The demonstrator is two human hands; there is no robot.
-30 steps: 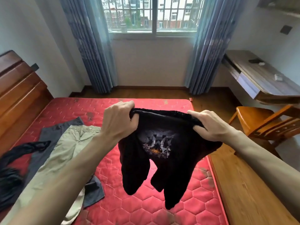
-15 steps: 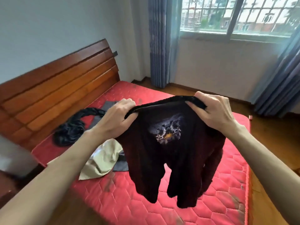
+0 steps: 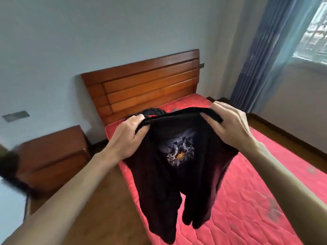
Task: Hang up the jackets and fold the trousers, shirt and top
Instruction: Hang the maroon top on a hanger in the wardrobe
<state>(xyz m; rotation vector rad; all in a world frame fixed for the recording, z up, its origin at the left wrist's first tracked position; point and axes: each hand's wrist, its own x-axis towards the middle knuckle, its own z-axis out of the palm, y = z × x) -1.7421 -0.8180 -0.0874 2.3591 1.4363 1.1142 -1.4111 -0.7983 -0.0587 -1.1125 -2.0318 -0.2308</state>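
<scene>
Holding a black top (image 3: pixel 178 163) up over the bed's (image 3: pixel 247 191) left edge, left hand (image 3: pixel 128 137) and right hand (image 3: pixel 231 126) each pinching its upper hem; folding seemingly next, needing it laid flat.

Readable text: none can be made out anywhere in the view.
Black top (image 3: pixel 178 167): a printed grey, white and orange graphic is carried on the front; no letters or numbers can be read in it.
</scene>
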